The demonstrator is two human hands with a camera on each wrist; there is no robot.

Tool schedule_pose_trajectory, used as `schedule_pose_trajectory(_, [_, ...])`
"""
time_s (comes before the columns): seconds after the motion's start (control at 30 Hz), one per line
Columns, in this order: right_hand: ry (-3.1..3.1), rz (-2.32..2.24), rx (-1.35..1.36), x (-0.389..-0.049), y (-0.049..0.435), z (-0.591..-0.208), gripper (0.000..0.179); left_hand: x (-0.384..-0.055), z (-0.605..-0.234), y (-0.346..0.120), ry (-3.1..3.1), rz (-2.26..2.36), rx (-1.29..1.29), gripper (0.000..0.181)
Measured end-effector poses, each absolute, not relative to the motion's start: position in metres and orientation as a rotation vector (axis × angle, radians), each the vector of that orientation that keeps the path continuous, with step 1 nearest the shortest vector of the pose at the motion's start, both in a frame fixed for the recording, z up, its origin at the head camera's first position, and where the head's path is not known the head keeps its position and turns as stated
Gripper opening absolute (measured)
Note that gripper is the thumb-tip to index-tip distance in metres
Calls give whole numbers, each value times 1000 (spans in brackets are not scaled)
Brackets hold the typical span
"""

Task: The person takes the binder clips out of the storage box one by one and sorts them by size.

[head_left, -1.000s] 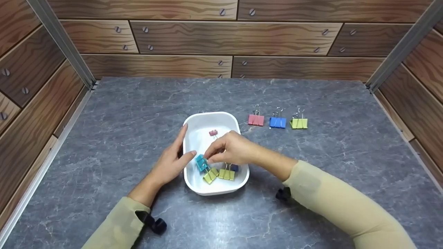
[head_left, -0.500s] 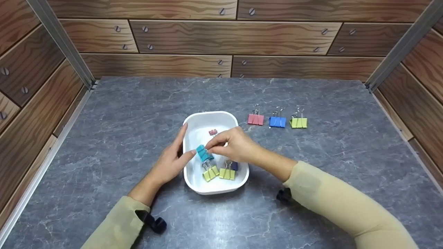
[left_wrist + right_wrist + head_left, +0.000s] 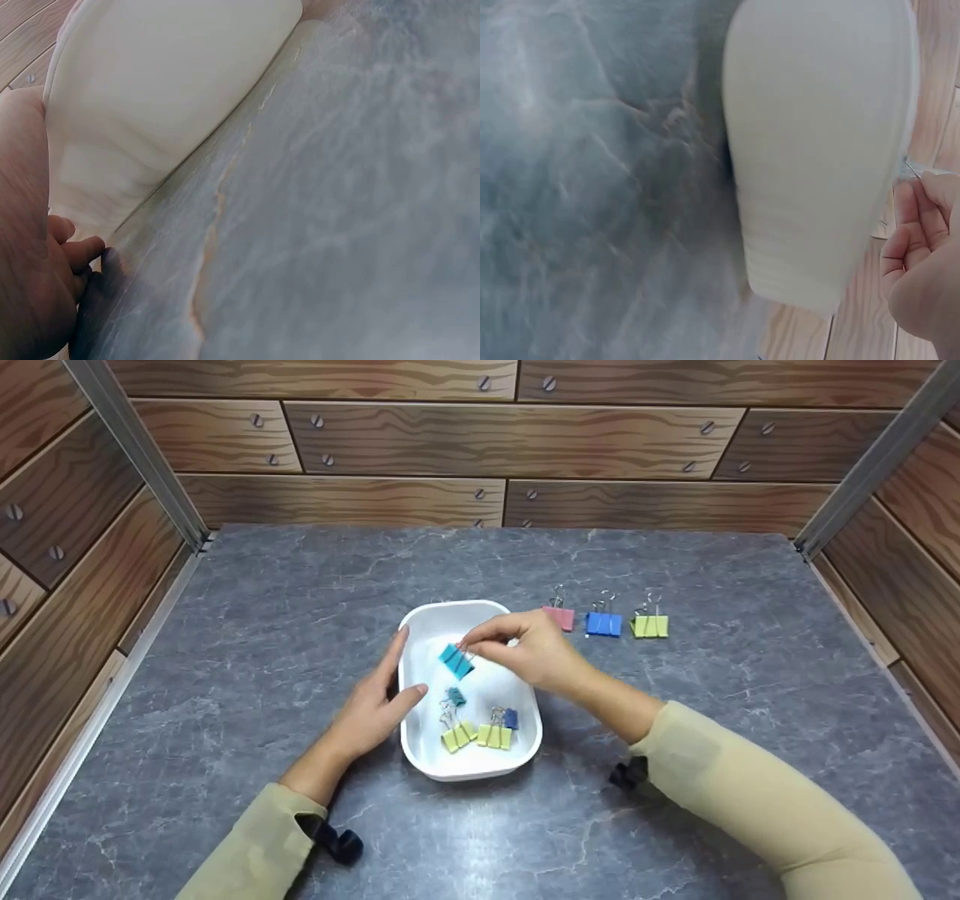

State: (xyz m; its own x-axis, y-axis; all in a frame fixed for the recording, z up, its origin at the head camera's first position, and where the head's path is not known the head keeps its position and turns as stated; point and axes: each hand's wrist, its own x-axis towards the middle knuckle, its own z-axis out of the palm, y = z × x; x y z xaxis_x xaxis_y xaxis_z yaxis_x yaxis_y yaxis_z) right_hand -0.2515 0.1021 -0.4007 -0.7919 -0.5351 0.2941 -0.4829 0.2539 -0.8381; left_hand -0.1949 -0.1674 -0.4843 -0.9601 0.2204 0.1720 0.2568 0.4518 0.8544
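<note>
The tray (image 3: 499, 684) looks smooth plastic, the tabletop (image 3: 472, 840) glossy.

Wood-print panels (image 3: 420, 441), metal posts (image 3: 139, 454) and a tabletop (image 3: 315, 592) form a work booth.

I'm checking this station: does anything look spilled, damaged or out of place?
Nothing stands out; no spill or damage shows. The pink clip, blue clip and yellow clip line up beside the white tray. Assorted clips lie inside; the right hand pinches a teal clip.
</note>
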Motion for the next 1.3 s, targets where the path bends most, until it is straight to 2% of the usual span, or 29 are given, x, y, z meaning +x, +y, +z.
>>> schedule_pose_trajectory(0.4, [2463,-1685,-952,-263,143,-370,12,-194,-486,-168,-2629,-1605,-428,84])
schedule_pose_trajectory(0.67, [2447,-1782,-893,-275,174,-362,16,-193,-486,-168,-2641,-1610,-405,85])
schedule_pose_trajectory(0.97, [2538,-1672,-790,-286,204,-372,17,-194,-485,-167,-2648,-1599,-405,84])
schedule_pose_trajectory(1.3, [2543,-1587,-675,-289,217,-392,17,-194,-484,-166,-2627,-1616,-440,85])
